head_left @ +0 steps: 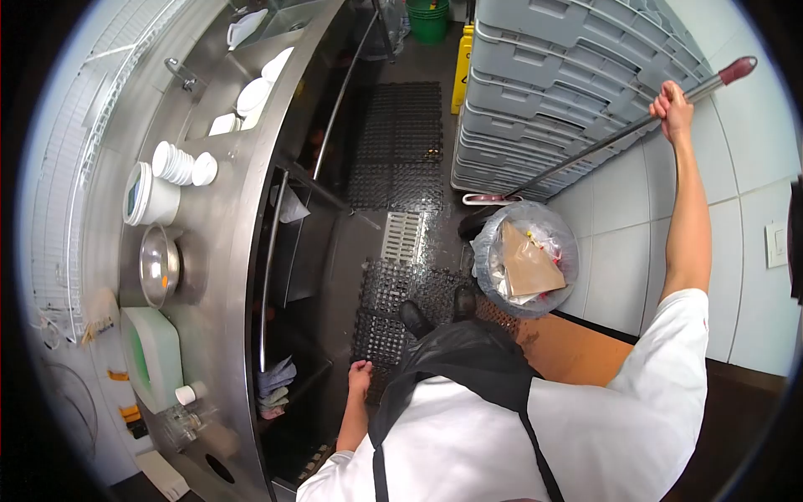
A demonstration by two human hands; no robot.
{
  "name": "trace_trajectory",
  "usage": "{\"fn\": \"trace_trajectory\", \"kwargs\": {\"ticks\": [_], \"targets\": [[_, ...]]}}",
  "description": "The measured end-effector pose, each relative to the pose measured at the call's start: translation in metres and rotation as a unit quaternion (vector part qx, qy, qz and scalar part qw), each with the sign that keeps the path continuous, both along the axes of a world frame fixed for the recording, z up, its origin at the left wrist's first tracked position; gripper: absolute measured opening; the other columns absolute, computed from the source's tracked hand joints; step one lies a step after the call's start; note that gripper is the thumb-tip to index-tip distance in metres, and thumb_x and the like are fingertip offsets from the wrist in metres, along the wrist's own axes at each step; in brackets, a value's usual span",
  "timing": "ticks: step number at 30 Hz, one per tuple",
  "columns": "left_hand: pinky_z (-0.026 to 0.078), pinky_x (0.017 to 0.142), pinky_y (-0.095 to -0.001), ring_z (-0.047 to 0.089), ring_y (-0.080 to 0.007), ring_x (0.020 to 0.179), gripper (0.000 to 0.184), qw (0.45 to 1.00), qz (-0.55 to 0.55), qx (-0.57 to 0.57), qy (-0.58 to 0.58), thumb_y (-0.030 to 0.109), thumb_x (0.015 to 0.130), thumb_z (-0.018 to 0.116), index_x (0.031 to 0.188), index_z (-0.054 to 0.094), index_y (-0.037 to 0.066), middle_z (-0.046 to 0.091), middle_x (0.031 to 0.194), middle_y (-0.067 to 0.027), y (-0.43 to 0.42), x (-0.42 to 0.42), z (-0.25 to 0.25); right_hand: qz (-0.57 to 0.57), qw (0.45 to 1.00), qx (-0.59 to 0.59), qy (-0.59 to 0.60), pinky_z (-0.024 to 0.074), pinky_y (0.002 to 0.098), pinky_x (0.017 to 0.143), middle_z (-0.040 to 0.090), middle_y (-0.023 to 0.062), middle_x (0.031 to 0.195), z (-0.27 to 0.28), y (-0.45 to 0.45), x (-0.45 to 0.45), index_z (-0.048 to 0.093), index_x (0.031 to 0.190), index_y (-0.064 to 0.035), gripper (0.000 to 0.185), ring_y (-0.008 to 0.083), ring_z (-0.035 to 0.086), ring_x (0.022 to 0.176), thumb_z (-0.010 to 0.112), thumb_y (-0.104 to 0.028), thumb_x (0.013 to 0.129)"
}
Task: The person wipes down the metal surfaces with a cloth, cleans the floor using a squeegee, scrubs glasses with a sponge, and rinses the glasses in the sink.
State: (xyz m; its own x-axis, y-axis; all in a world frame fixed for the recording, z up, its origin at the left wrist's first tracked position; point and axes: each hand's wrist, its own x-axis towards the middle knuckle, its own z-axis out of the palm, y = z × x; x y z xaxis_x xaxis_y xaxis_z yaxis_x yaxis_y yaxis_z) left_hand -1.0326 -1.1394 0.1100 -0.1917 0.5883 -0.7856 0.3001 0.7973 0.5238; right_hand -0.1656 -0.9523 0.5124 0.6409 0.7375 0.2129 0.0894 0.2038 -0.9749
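Note:
Raised at the upper right, my right hand (672, 110) is closed round a long metal pole (598, 149) near its dark red end grip (737, 70). The pole slants down in front of the stacked grey crates (535, 92) to a flat white-edged head (492, 199) beside the trash bin. My left hand (360, 375) hangs low by my side with its fingers curled; whether it holds anything small cannot be made out. The bin (572, 251) has a clear liner and holds cardboard (530, 261) and other waste.
A steel counter (224, 217) on the left bears a white bucket (159, 197), a metal bowl (159, 266) and a greenish jug (155, 356). Folded cloths (274, 385) lie below. Black mats (397, 125), a floor drain (403, 238), a yellow sign (462, 71) and a green bucket (428, 23) are ahead.

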Motion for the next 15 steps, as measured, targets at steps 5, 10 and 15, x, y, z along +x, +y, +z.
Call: {"fn": "trace_trajectory", "kwargs": {"ticks": [5,10,15], "targets": [[0.044,0.056,-0.026,0.053,-0.0101,0.065,0.024,1.0,0.007,0.008,0.008,0.019,0.09,0.067,0.107,0.056,0.007,0.06,0.083,0.0004,0.012,0.0,0.015,-0.418,0.842,-0.201,-0.276,0.0472,0.0417,0.088,0.064,0.021,0.099,-0.035,-0.02,0.024,0.055,0.109,0.0066,0.067,0.0376,0.063,0.098,0.076,-0.047,0.076],[0.042,0.051,-0.0268,0.053,-0.0101,0.062,0.023,0.998,0.027,-0.056,-0.018,0.021,0.09,0.067,0.106,0.054,0.011,0.058,0.078,0.0022,0.005,0.005,0.007,-0.496,0.779,-0.26,-0.281,0.0427,0.0458,0.099,0.055,0.0304,0.122,-0.128,-0.053,0.012,0.036,0.131,0.0109,0.086,0.0432,0.057,0.112,0.074,-0.045,0.079],[0.04,0.047,-0.0245,0.052,-0.0102,0.062,0.024,0.996,-0.013,-0.086,0.026,0.022,0.091,0.066,0.108,0.054,0.012,0.058,0.077,0.0012,0.002,0.001,-0.007,-0.465,0.778,-0.36,-0.222,0.0422,0.0449,0.1,0.056,0.0337,0.121,-0.149,-0.077,0.005,0.035,0.13,0.0131,0.073,0.0446,0.056,0.115,0.068,-0.035,0.086]]}}
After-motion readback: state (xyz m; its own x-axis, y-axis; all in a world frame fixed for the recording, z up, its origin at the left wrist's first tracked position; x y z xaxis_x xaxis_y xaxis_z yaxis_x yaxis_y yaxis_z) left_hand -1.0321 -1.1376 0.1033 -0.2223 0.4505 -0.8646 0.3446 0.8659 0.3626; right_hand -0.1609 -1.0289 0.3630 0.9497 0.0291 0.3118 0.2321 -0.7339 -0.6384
